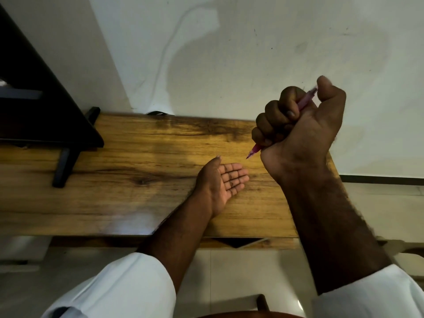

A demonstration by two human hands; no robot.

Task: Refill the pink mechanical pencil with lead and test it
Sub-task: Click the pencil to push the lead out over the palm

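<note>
- Right hand [305,125] fisted round pink mechanical pencil [304,103], thumb on far cap end, up above worktop's [137,180] right side.
- Tip poking out below, aimed at left hand [223,182], flat open, palm up, nothing in it.
- Probably light, slick plastic; lead snaps easy, so grip mid-barrel.

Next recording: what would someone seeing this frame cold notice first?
The right hand, up at the right of the view, grips the pink mechanical pencil in a fist, tip pointing down and left, thumb at its top end. Below it the left hand is open, palm up, on or just above the wooden table. A dark stand sits on the table at far left.
</note>
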